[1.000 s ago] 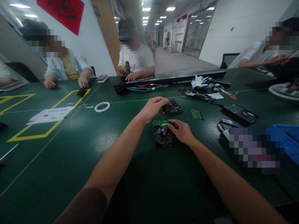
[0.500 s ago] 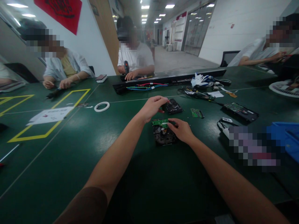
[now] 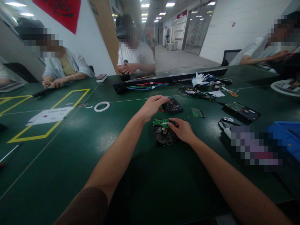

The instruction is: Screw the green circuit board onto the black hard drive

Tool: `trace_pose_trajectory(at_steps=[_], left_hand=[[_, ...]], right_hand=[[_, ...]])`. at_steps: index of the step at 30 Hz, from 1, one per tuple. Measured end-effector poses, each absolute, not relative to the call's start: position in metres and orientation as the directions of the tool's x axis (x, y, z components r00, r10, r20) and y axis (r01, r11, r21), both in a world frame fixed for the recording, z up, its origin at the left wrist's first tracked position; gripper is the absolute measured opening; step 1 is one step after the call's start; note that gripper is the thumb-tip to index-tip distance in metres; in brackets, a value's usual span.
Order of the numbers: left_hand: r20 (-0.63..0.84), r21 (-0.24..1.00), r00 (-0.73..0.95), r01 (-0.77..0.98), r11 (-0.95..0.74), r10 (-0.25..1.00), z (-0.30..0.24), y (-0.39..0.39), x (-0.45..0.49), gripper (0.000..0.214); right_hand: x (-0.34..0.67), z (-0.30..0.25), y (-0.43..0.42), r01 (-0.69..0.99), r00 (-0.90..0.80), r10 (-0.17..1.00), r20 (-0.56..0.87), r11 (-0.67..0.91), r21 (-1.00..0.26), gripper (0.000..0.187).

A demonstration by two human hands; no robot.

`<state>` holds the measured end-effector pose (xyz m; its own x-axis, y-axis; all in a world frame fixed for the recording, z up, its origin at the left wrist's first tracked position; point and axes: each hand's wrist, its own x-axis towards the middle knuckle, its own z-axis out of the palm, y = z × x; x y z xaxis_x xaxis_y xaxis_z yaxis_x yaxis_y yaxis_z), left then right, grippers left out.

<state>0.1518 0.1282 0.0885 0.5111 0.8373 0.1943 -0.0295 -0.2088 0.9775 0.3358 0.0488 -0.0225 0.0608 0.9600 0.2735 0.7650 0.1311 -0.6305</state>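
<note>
A black hard drive (image 3: 165, 137) lies on the green table before me, a green circuit board (image 3: 160, 123) at its far end. My right hand (image 3: 182, 129) pinches the right end of that board between thumb and fingers. Just beyond it, my left hand (image 3: 153, 107) is closed in a pinch above the board's far edge. A thin dark line runs down from those fingertips, too faint to name. Partly behind the left fingertips sits a second black hard drive (image 3: 174, 106). To its right lies a loose green circuit board (image 3: 198, 112).
Right of me are another drive with a cable (image 3: 241, 111), a blue bin (image 3: 286, 137) and a blurred-out item. White gloves (image 3: 200, 79) and cables lie farther back, near a long black bar (image 3: 197, 76). A white ring (image 3: 102, 106) lies left. Several people sit around the table.
My hands stay almost where they were, over the board. Across the table, a person's hands and dark tool have shifted; the person at left has moved a dark object leftward.
</note>
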Motion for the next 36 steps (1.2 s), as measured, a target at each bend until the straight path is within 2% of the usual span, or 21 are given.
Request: trace_pose_trajectory(at_steps=[11, 18, 23, 30, 36], left_hand=[[0.191, 0.979, 0.537, -0.037, -0.203, 0.822, 0.0889, 0.1278, 0.1507, 0.024], [0.198, 0.980, 0.458, -0.095, -0.174, 0.867, 0.0859, 0.1303, 0.1531, 0.013], [0.176, 0.984, 0.481, -0.076, -0.159, 0.859, 0.0859, 0.1302, 0.1542, 0.015], [0.245, 0.957, 0.477, 0.022, -0.290, 0.844, 0.0863, 0.1272, 0.1562, 0.021], [0.249, 0.963, 0.468, -0.022, -0.270, 0.848, 0.0843, 0.1324, 0.1528, 0.019]], right_hand=[[0.3359, -0.0221, 0.0481, 0.748, 0.063, 0.962, 0.267, 0.132, -0.651, 0.038], [0.3352, -0.0223, 0.0482, 0.754, 0.062, 0.957, 0.285, 0.142, -0.642, 0.037], [0.3358, -0.0239, 0.0492, 0.753, 0.061, 0.955, 0.289, 0.146, -0.641, 0.036], [0.3365, -0.0250, 0.0507, 0.762, 0.062, 0.955, 0.291, 0.143, -0.632, 0.036], [0.3361, -0.0249, 0.0498, 0.761, 0.065, 0.953, 0.296, 0.145, -0.632, 0.036]])
